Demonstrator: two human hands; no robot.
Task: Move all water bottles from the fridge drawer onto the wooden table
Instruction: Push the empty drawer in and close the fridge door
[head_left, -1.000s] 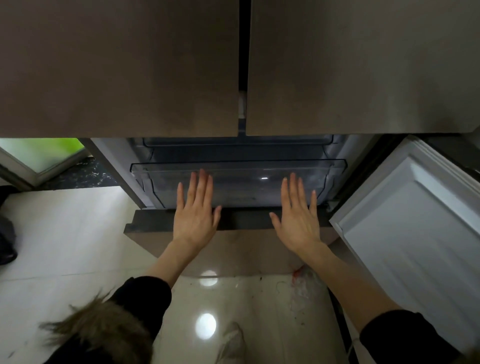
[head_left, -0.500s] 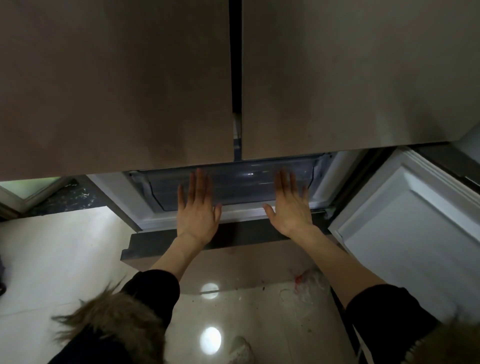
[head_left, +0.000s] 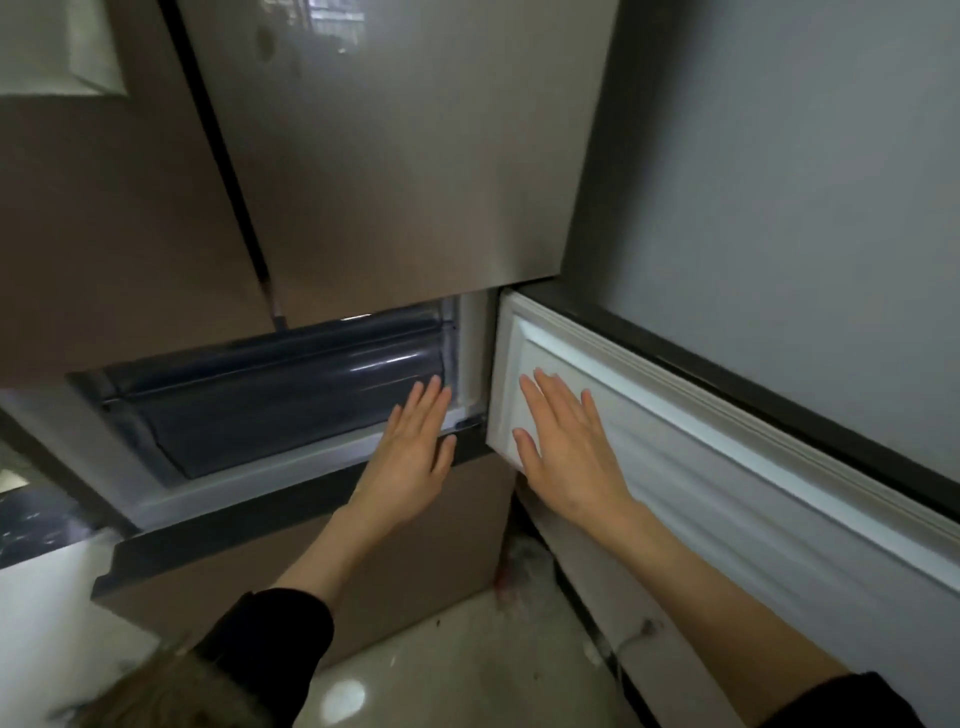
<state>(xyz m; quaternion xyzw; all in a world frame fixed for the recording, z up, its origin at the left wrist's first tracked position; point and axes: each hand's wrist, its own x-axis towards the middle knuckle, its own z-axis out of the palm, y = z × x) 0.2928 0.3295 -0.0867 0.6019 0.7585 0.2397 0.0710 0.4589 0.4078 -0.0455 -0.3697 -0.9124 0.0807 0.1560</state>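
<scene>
Right hand shifted onto open door; drawer dark.

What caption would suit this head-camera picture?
Left hand flat at the pushed-in fridge drawer; right hand flat on the open door's white liner.

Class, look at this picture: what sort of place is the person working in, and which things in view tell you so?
Most likely a home kitchen. A tall multi-door fridge fills the view, its clear drawer pushed in below, a white-lined fridge door swung open beside it, and a glossy tiled floor underneath.
</scene>
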